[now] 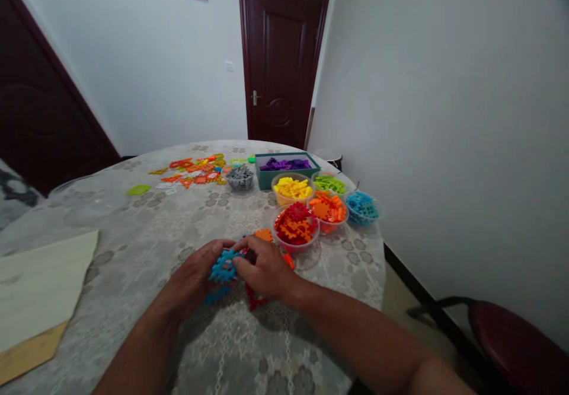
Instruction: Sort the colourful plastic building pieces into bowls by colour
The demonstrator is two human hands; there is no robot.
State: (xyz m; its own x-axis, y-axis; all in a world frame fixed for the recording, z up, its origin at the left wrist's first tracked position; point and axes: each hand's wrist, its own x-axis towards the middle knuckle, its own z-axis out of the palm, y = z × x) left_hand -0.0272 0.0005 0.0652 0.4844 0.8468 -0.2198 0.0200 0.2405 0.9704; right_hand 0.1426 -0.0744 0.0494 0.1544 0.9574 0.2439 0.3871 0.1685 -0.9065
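- The left hand (193, 279) was curled around a cluster of interlocked pieces (223, 268), mostly blue with red and orange parts, just below the middle of the frame.
- The right hand (264, 270) was clamped on the same cluster from the other side, fingers over its top.
- The cluster rested low on the lace-covered tabletop (146, 235).
- A bowl of red pieces (296, 245) stood just beside the right hand, to its upper right.
- A pale board (40, 282) lay at the left edge.

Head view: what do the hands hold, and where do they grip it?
The left hand and right hand clasp a blue-and-red plastic-piece cluster by its sides.
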